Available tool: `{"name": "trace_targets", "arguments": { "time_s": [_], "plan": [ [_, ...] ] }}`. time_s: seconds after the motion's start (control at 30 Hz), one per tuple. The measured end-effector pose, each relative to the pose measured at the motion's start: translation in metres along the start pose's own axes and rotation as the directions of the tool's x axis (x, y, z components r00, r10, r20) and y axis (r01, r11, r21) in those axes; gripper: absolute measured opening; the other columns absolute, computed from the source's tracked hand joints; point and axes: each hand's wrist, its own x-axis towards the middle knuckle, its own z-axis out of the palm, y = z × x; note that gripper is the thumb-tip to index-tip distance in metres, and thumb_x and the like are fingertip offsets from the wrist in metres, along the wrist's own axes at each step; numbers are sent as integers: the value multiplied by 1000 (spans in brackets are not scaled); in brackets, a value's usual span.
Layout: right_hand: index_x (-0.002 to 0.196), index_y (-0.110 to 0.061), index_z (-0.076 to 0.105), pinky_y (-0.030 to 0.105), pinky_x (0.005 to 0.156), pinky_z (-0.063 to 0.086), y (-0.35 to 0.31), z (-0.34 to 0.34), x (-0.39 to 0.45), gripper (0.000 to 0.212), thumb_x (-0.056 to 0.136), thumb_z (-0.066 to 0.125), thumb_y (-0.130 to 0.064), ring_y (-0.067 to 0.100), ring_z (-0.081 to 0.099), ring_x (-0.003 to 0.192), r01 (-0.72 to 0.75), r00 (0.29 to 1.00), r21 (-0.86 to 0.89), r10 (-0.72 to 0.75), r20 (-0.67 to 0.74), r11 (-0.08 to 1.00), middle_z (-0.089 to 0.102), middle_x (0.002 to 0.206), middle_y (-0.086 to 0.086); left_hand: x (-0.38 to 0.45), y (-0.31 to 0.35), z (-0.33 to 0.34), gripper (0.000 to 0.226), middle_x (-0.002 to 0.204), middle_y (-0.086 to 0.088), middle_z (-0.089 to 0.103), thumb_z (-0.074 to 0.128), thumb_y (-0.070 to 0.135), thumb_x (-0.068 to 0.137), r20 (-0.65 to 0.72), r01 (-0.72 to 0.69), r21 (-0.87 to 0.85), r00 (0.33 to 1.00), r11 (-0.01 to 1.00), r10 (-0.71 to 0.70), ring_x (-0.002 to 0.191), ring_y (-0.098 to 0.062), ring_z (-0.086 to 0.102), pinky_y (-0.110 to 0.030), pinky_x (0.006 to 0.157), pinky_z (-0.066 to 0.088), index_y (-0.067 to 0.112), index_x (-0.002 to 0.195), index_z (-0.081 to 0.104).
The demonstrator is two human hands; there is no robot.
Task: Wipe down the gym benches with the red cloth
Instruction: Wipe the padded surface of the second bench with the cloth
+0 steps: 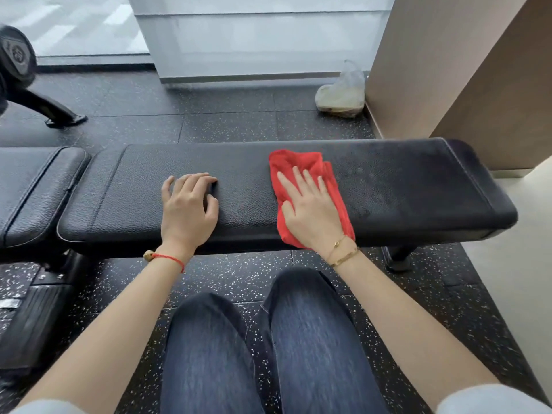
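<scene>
We press our right hand (310, 204) flat on the crumpled red cloth (301, 168) atop the black padded leather bench (403, 180); our left hand (188, 204) rests beside it.

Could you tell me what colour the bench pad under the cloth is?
Black, with a pebbled leather-like texture; the bench pad shows best in the head view.

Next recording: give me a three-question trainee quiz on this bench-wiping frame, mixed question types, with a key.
1. True or false: the right hand presses flat on the crumpled red cloth.
2. Multiple choice: the left hand is (A) holding the cloth, (B) resting bare on the long black padded bench, (C) lifted off the bench.
3. Fill in: the tied clear plastic bag sits on the speckled black rubber floor, beside the tan ____.

Key: 1 true; 2 B; 3 wall.
</scene>
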Motion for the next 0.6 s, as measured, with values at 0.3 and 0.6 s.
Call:
{"name": "trace_targets", "arguments": {
  "time_s": [0.3, 0.6],
  "plan": [
    [154, -30, 19, 45, 123, 2, 99, -23, 14, 58, 98, 33, -32, 25, 12, 151, -268, 962, -29, 269, 42, 963, 13, 163, 6, 1, 9, -4, 27, 123, -1, 65, 47, 23, 90, 50, 27, 101, 998, 994, -32, 122, -25, 54, -58, 121, 11, 16, 110, 63],
    [154, -31, 23, 41, 123, 1, 46, -16, -2, 59, 97, 38, -28, 23, 14, 150, 1, 999, 11, -1, 41, 1000, 17, 163, 5, 3, 84, 7, 40, 136, -2, 60, 40, 32, 92, 96, -10, 94, 995, 996, 1, 129, -23, 51, -56, 122, 12, 15, 120, 63]
  ]
}}
